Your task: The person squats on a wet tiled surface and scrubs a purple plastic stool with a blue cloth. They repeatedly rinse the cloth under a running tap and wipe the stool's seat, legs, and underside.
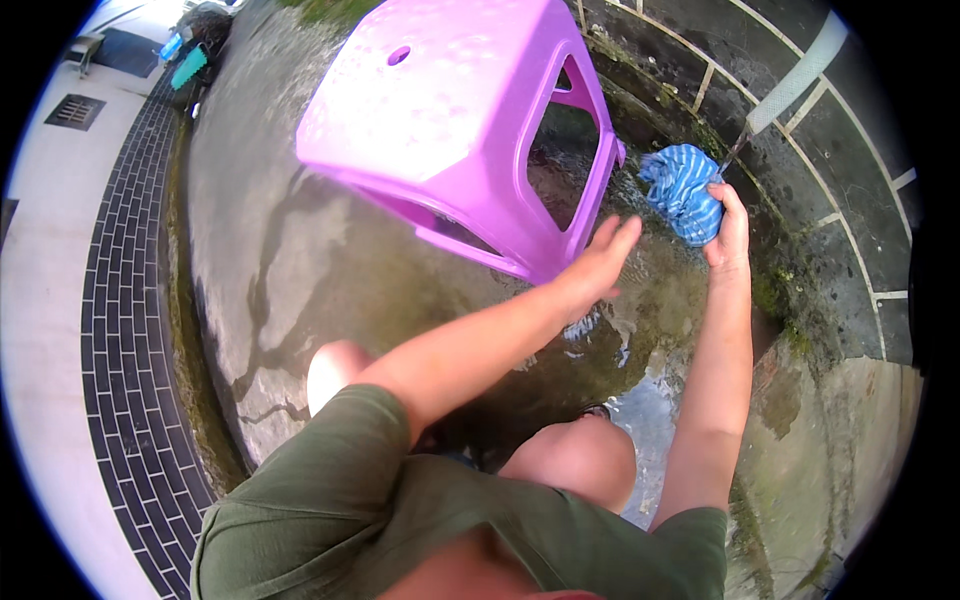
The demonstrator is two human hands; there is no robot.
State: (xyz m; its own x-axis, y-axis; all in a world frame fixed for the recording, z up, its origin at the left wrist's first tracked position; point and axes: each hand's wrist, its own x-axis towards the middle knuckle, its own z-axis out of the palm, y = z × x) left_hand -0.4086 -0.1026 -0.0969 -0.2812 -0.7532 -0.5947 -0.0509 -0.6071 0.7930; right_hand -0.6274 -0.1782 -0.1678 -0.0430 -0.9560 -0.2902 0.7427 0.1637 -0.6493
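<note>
A pink plastic stool [465, 97] with a hole in its seat stands on wet concrete, in front of me. Its open side frame faces right. My right hand [729, 225] is closed on a bunched blue-and-white striped cloth [684, 196], right of the stool. Just above that cloth, a thin stream of water comes from the end of a pale hose or pipe [802, 75]. My left hand [604, 259] is held near the stool's lower right edge, fingers extended and apart, with nothing seen in it.
Dark tiles with pale joints [825, 180] form a wall or ledge at the right, with moss along its foot. Puddled water [645, 420] lies by my knees. A mossy channel [187, 360] and a wall with dark brick-like tiles [127, 360] run along the left. Teal and blue objects sit far left.
</note>
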